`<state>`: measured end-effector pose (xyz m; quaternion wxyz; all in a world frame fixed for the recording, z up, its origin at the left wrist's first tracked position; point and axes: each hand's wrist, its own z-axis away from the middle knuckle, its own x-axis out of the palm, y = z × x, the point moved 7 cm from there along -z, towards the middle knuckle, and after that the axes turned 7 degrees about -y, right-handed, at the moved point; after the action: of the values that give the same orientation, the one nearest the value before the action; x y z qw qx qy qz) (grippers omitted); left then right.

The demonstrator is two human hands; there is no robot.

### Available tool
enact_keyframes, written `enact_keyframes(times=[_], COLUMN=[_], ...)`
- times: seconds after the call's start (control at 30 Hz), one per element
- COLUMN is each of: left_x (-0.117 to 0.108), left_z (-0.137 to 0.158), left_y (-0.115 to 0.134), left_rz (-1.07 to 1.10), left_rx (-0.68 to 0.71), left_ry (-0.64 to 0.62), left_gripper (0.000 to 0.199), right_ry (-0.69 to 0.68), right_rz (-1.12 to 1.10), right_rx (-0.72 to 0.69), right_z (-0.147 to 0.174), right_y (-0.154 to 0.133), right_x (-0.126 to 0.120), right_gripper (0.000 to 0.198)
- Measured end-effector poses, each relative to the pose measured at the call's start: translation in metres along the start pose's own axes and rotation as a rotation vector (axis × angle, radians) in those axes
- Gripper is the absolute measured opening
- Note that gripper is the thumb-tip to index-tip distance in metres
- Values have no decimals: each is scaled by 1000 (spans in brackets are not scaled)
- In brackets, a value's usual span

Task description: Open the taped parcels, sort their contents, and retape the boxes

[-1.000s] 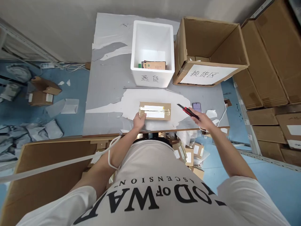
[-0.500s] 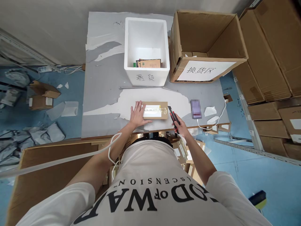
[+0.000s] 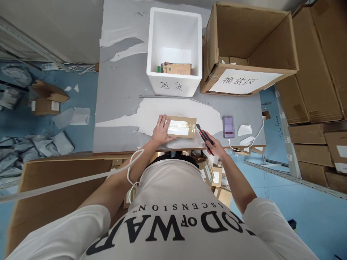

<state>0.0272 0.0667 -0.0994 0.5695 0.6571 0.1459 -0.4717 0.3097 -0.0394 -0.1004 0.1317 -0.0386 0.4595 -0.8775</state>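
The left hand (image 3: 161,130) lay flat on the left end of the taped parcel (image 3: 181,126), pressing it to the table (image 3: 119,108). The right hand (image 3: 215,148) was closed around a red box cutter (image 3: 204,134), its tip just beside the parcel's right end. I judged the cut best kept shallow along the tape, with the blade moving away from the pressing fingers.

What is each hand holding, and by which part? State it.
The right hand grips a red and black utility knife by its handle end. The left hand lies flat on the left end of the taped parcel, not gripping it.
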Motion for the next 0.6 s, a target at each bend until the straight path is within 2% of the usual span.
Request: enact_keyframes(times=[0.33,0.6], left_x=[2,-1], left_z=[-2,-1], left_y=[-1,-2], left_rz=[-44,52], left_rx=[-30,-58], left_ry=[-47,-42], left_gripper=[121,123], right_ry=[-77,-125], right_rz=[86,-46], right_rx=[31,75], right_z=[11,34], right_y=[1,27], right_x=[-6,14], right_gripper=[74,74])
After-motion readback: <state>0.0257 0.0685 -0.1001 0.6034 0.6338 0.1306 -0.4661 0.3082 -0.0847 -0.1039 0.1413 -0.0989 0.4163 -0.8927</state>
